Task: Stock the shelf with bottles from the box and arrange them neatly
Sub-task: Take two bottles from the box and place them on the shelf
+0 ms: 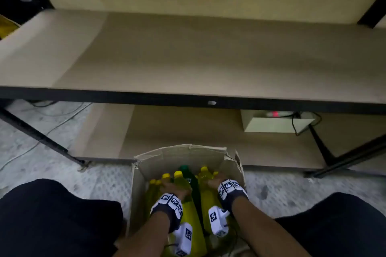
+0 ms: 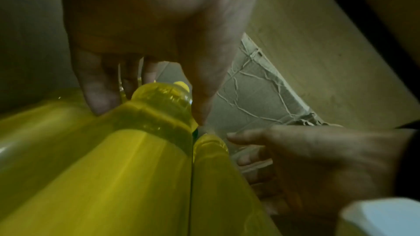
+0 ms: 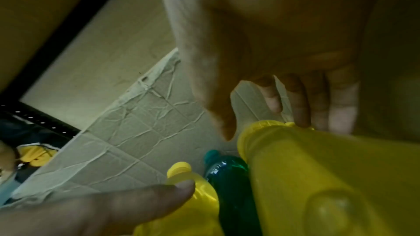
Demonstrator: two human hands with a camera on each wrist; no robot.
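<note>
left hand (image 1: 171,186) gripping yellow bottle (image 1: 181,181) | right hand (image 1: 217,181) gripping another yellow bottle (image 1: 205,175) | both inside cardboard box (image 1: 183,155) | green bottle (image 1: 186,170) between

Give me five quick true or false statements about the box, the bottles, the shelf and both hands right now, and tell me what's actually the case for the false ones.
1. Both hands are down in the cardboard box. True.
2. The left hand has its fingers around a yellow bottle. True.
3. Every bottle in the box is yellow. False: a green bottle lies between the yellow ones.
4. The shelf board already carries a row of bottles. False: no bottle stands on it in the head view.
5. The right hand is resting on the shelf. False: it reaches over another yellow bottle in the box.
</note>
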